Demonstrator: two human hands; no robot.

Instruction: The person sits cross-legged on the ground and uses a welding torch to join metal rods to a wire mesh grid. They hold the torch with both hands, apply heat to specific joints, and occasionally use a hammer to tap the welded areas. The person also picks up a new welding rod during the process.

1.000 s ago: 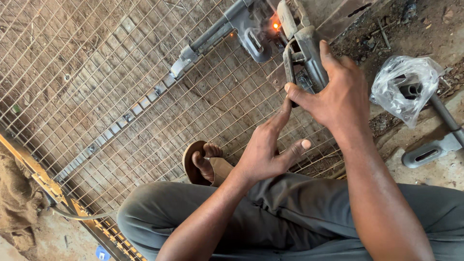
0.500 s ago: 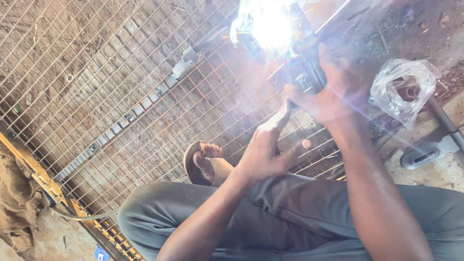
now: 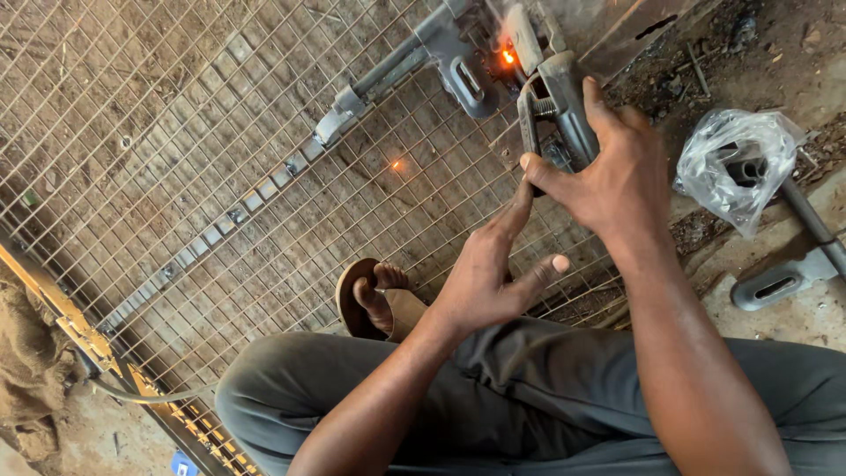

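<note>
My right hand (image 3: 617,172) grips a grey welding electrode holder (image 3: 551,110) whose tip points at a glowing orange weld spot (image 3: 508,56) on a grey metal bracket (image 3: 463,66). My left hand (image 3: 489,269) reaches up beside it, its forefinger touching the holder's lower jaw and the other fingers spread. The bracket lies on a wire mesh panel (image 3: 194,167) crossed by a flat metal bar (image 3: 247,207). A small spark (image 3: 397,165) sits on the mesh.
My sandalled foot (image 3: 374,300) rests on the mesh, my grey-trousered knee (image 3: 291,397) below it. A crumpled plastic bag (image 3: 736,163) covers a grey metal part at the right. A yellow frame edge (image 3: 70,330) and a cable run along the lower left.
A bright welding flash half a second ago has died down to a small orange glow. Both hands have stayed on the holder in about the same place.
</note>
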